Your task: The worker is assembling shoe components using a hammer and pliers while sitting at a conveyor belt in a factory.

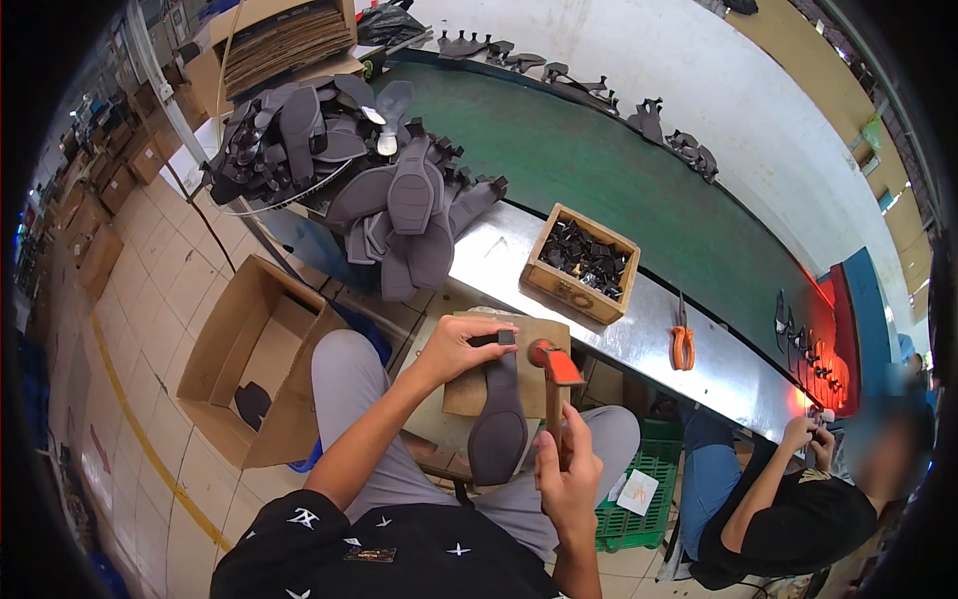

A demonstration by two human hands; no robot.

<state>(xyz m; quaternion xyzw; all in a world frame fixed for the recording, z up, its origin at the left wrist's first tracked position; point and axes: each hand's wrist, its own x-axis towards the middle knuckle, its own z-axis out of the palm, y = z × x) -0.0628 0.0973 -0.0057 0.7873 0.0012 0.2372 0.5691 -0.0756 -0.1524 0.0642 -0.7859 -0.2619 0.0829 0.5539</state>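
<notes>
Fingers (487, 326) of the left hand (454, 349) clamp the square heel (507, 338) of the dark-grey, paddle-shaped sole (499, 429) over the tan board (462, 399), so a stray blow from the red-headed, wooden-handled hammer (561, 369) gripped in the right hand (569, 474) could hit them.

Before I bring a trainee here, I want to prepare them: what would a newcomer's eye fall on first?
Probably the red-orange hammer in the right hand, near the centre, beside the dark sole that the left hand pinches at its far end. Next comes the big heap of dark soles at upper left. Then the bright red panel at right, above the seated co-worker.
</notes>
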